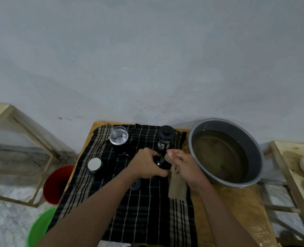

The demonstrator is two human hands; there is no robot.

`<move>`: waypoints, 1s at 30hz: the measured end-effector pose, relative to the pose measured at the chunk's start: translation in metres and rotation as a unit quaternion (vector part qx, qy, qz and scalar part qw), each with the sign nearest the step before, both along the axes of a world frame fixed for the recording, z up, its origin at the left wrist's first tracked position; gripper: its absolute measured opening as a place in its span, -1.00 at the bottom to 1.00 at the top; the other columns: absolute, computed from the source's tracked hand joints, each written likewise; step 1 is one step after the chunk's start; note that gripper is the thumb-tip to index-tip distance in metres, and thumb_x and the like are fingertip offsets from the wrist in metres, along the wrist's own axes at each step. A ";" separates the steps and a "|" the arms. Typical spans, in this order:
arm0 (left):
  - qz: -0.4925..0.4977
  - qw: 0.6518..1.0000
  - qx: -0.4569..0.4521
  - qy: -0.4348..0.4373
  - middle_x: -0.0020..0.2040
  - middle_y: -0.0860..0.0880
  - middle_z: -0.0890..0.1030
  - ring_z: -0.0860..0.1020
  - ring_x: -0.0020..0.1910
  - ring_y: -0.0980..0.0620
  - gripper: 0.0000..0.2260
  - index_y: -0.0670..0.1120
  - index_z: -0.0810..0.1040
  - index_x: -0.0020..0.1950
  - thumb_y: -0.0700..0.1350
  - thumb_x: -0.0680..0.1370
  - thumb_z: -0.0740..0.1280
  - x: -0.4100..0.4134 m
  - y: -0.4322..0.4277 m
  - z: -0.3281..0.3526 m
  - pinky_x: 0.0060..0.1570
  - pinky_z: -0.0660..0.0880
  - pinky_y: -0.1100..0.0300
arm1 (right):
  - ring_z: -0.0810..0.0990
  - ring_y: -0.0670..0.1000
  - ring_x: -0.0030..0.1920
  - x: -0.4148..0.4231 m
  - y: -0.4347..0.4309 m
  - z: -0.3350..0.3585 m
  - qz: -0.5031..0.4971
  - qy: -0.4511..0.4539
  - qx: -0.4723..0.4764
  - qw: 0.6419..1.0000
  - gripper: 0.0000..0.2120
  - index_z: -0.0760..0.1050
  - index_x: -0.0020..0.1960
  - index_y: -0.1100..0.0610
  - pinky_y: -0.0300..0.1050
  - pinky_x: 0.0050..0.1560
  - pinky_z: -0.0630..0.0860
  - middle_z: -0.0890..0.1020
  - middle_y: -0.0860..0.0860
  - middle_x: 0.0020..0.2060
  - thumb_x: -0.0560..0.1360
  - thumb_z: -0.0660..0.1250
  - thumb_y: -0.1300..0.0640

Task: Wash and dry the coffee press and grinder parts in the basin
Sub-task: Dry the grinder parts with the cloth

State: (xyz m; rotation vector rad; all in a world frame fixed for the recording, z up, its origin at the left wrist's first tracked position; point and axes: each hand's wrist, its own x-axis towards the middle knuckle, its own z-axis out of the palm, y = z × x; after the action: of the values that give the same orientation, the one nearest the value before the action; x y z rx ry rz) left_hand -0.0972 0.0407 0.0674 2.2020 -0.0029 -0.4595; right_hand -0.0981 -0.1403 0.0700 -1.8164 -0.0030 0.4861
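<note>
Left hand (145, 164) grips part (162, 162); right hand (186, 166), cloth (177, 186).

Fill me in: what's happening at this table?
A person seems to be drying parts. The left hand grips a small dark part; the right hand holds a tan rag against it, above the striped cloth on the table. Behind the hands stand the press and, to its left, the grinder with its clear lid. A round disc lies farther left. The basin of murky water sits on the right.
</note>
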 end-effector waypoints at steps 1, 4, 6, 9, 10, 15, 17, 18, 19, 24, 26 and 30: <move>-0.006 1.000 -0.003 0.007 -0.31 -0.08 0.69 0.64 -0.35 -0.02 -0.54 -0.16 0.65 -0.19 0.15 0.14 0.58 0.003 0.001 0.003 -0.34 0.59 0.01 | 0.60 -0.22 0.16 0.000 -0.001 0.003 -0.023 0.008 0.046 0.999 -0.77 0.63 0.17 0.01 -0.31 0.14 0.54 0.61 -0.08 0.23 0.67 0.23 -0.02; -0.032 0.999 0.007 0.007 -0.30 -0.07 0.68 0.58 -0.38 0.09 -0.56 -0.17 0.63 -0.21 0.11 0.12 0.61 0.010 0.000 0.014 -0.32 0.59 0.01 | 0.55 -0.13 0.24 0.004 0.007 0.008 -0.025 -0.058 0.014 0.998 -0.69 0.55 0.32 -0.01 -0.24 0.27 0.47 0.59 -0.04 0.25 0.68 0.17 -0.07; -0.020 1.000 0.005 -0.007 -0.34 0.01 0.63 0.53 -0.41 0.24 -0.63 -0.15 0.59 -0.21 -0.01 0.15 0.63 0.011 -0.004 0.019 -0.39 0.53 0.18 | 0.55 -0.21 0.09 0.003 0.015 0.007 0.044 -0.122 -0.091 0.987 -0.76 0.55 0.14 -0.13 -0.27 0.07 0.44 0.59 -0.09 0.10 0.69 0.11 -0.11; -0.002 0.999 0.018 -0.043 -0.41 0.09 0.54 0.45 -0.49 0.24 -0.66 -0.15 0.56 -0.26 -0.07 0.15 0.64 0.006 -0.006 0.021 -0.50 0.37 0.34 | 0.55 -0.16 -0.21 0.000 0.017 0.005 0.057 -0.149 -0.168 0.973 -0.66 0.47 -0.10 -0.08 -0.20 -0.23 0.41 0.58 -0.08 -0.22 0.68 0.04 -0.19; -0.008 0.998 0.022 -0.061 -0.41 0.08 0.54 0.44 -0.49 0.22 -0.66 -0.15 0.56 -0.27 -0.06 0.15 0.63 0.005 -0.007 0.020 -0.49 0.38 0.30 | 0.55 -0.15 -0.23 0.001 0.016 0.006 0.050 -0.146 -0.182 0.971 -0.64 0.46 -0.11 -0.05 -0.18 -0.25 0.40 0.58 -0.08 -0.24 0.69 0.03 -0.18; -0.087 0.965 0.157 -0.194 -0.18 0.05 0.61 0.50 -0.23 0.11 -0.50 -0.07 0.57 -0.03 0.14 0.18 0.61 0.001 -0.014 0.020 -0.22 0.53 0.15 | 0.55 0.04 -0.20 0.019 0.020 0.005 0.000 -0.011 -0.199 0.980 -0.59 0.44 -0.22 0.06 -0.10 -0.22 0.43 0.57 0.07 -0.23 0.69 0.05 -0.09; -0.130 0.924 0.221 -0.285 -0.16 0.01 0.61 0.50 -0.17 0.05 -0.47 -0.09 0.58 0.00 0.16 0.19 0.61 -0.001 -0.018 0.014 -0.18 0.50 0.17 | 0.58 0.12 -0.09 0.027 0.016 0.003 -0.006 0.089 -0.196 0.976 -0.61 0.50 -0.12 0.11 0.02 -0.04 0.50 0.60 0.15 -0.14 0.68 0.05 -0.06; -0.145 0.910 0.235 -0.310 -0.18 0.01 0.61 0.52 -0.18 0.02 -0.47 -0.10 0.59 -0.02 0.15 0.17 0.62 -0.003 -0.019 0.011 -0.18 0.51 0.18 | 0.60 0.14 -0.03 0.027 0.013 0.004 0.007 0.122 -0.192 0.974 -0.61 0.52 -0.08 0.10 0.07 0.04 0.53 0.62 0.16 -0.09 0.69 0.03 -0.05; -0.158 0.901 0.247 -0.320 -0.19 0.01 0.62 0.54 -0.17 0.01 -0.47 -0.10 0.59 -0.02 0.14 0.16 0.63 -0.004 -0.020 0.009 -0.18 0.52 0.19 | 0.62 0.15 0.00 0.026 0.012 0.005 0.016 0.139 -0.187 0.972 -0.60 0.55 -0.05 0.09 0.09 0.11 0.55 0.65 0.16 -0.06 0.70 0.02 -0.07; -0.049 0.979 0.126 -0.152 -0.15 0.08 0.63 0.58 -0.16 0.10 -0.45 -0.06 0.61 0.04 0.09 0.13 0.61 0.004 -0.010 0.020 -0.15 0.60 0.11 | 0.51 -0.15 -0.46 0.013 0.018 0.008 -0.042 0.044 -0.145 0.988 -0.40 0.47 -0.41 0.08 -0.13 -0.36 0.38 0.54 -0.13 -0.55 0.66 0.08 -0.24; -0.018 0.990 0.078 -0.117 -0.25 0.08 0.64 0.60 -0.28 0.12 -0.49 -0.06 0.63 -0.05 0.07 0.07 0.60 0.008 -0.007 0.022 -0.24 0.63 0.07 | 0.34 -0.17 -0.61 0.007 0.020 0.004 -0.049 -0.021 -0.147 0.988 -0.39 0.28 -0.51 0.02 -0.19 -0.44 0.24 0.37 -0.13 -0.68 0.67 0.09 -0.20; 0.019 0.997 0.009 -0.073 -0.26 0.00 0.67 0.65 -0.26 0.03 -0.52 -0.09 0.67 -0.10 0.02 0.04 0.63 0.006 -0.004 0.023 -0.28 0.62 0.02 | 0.26 -0.14 -0.58 0.000 0.020 -0.009 -0.071 -0.109 -0.126 0.983 -0.40 0.18 -0.50 0.01 -0.20 -0.45 0.17 0.29 -0.09 -0.66 0.65 0.09 -0.21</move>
State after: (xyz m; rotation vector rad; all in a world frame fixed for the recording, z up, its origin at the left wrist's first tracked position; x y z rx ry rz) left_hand -0.0917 0.0370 0.0899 2.2443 -0.0352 -0.2772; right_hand -0.0978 -0.1203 0.0615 -2.0944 0.0404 0.1905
